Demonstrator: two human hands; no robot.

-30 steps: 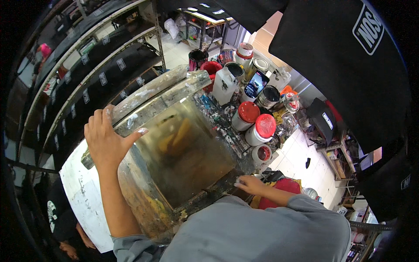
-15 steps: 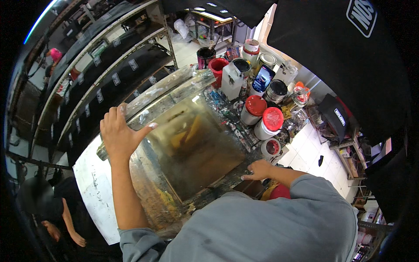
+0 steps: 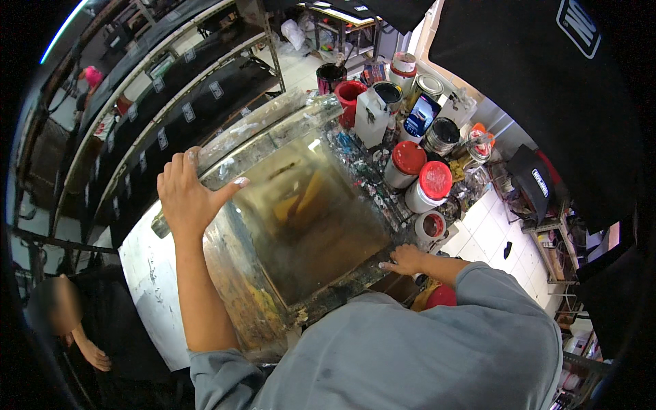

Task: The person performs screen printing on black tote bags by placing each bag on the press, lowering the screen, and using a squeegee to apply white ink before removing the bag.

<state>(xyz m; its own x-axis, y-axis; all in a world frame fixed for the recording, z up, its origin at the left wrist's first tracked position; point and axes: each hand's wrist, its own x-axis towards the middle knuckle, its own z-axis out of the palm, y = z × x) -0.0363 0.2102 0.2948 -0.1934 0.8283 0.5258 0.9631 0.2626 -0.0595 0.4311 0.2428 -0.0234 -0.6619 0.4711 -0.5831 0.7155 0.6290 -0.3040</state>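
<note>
A screen-printing frame (image 3: 324, 106) with stained wooden rails lies in front of me. Its mesh (image 3: 342, 225) is brownish and translucent, and a yellow-and-dark shape shows through it. Over the far left rail lies my left hand (image 3: 190, 198), fingers bent across the rail and thumb spread toward the mesh. At the near right corner of the frame, my right hand (image 3: 404, 260) closes on the dark rail, with the thumb on the near side. Part of its fingers is hidden. A whitish, paint-smeared bar (image 3: 253, 126) runs along the far rail.
Red-lidded tubs (image 3: 435, 180), paint cans (image 3: 443, 135), a white carton (image 3: 371, 117) and a lit phone (image 3: 421, 116) crowd the table's right side. Racks of black fabric (image 3: 205, 102) stand at the left. Another person (image 3: 102, 328) is at the lower left, beside a white board (image 3: 154, 294).
The view has shifted slightly, so the cans sit a little lower and to the right. Both hands keep their places on the frame. The other person's arm has moved.
</note>
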